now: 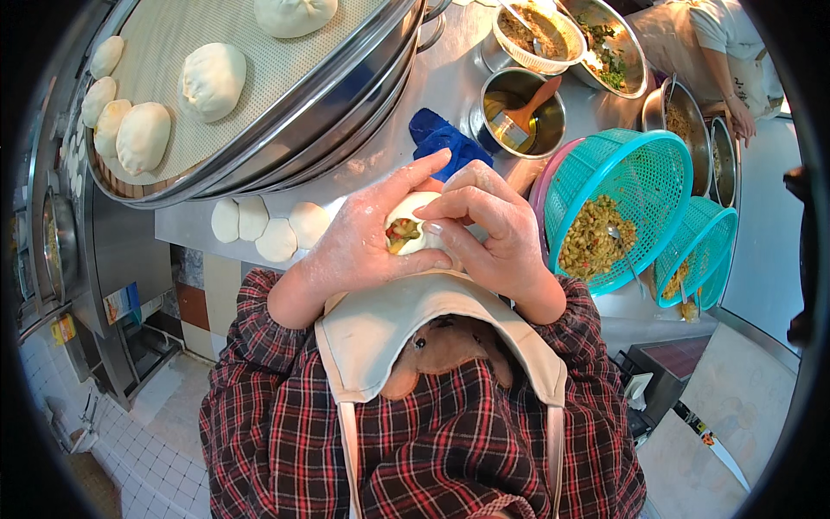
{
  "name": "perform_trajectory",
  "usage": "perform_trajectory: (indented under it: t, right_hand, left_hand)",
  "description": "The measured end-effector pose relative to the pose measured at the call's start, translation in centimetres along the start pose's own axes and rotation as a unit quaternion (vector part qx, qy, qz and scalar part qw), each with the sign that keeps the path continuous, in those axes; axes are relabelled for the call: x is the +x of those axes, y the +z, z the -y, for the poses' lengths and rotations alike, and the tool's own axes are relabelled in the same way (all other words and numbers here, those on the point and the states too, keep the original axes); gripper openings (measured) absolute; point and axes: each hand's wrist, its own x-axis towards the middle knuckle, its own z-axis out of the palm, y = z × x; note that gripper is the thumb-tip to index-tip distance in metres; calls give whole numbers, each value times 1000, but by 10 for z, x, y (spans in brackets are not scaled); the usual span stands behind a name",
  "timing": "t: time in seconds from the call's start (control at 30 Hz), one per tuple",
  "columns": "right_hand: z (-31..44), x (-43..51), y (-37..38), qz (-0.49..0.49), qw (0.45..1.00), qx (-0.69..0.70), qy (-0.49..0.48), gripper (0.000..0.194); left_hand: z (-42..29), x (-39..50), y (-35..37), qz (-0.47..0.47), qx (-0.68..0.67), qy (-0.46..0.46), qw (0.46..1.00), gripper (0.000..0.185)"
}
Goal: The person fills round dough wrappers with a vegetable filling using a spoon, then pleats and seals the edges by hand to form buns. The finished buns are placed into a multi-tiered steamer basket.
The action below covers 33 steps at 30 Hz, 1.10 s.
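A partly closed filled dough bun (415, 224) lies cupped in my left hand (373, 227), its chopped vegetable filling showing through the opening on the left. My right hand (496, 227) pinches the dough edge between thumb and fingers. Both hands are dusted with flour. Flat dough rounds (277, 240) lie on the steel table to the left. Shaped buns (212, 82) rest on the mesh liner of a large steamer tray (311, 97) at upper left. Right of my hands, a turquoise plastic basket (664, 168) holds more filling (596, 237) with a spoon in it.
A blue cloth (441, 139) lies beyond my hands. Beside it, a steel pot (487, 97) holds yellow liquid and a brush (533, 107). More bowls of filling stand behind. A co-worker (733, 58) stands at upper right. A knife (720, 447) lies on a board at lower right.
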Motion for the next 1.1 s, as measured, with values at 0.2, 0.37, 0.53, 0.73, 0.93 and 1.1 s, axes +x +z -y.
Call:
perform_trajectory:
  t: [0.2, 0.37, 0.53, 0.73, 0.93, 1.1]
  right_hand:
    - [4, -4, 0, -21, 1000, -7, -5, 24]
    - [4, -5, 0, -27, 999, -16, -17, 28]
    - [-2, -7, -1, -33, 994, -77, -69, 24]
    - [14, -5, -6, -5, 991, 42, 130, 23]
    - [4, -8, -6, 17, 998, 25, 58, 21]
    - [-6, -12, -3, -5, 1000, -19, -6, 26]
  left_hand:
    - [-1, 2, 0, 0, -32, -26, 999, 84]
    - [1, 3, 0, -1, -32, -27, 999, 82]
    - [-3, 5, 3, 7, -50, -50, 997, 86]
    - [2, 3, 5, 14, -10, -3, 1000, 111]
    - [-3, 5, 8, 49, -1, -17, 999, 118]
    - [3, 5, 12, 32, -3, -13, 999, 114]
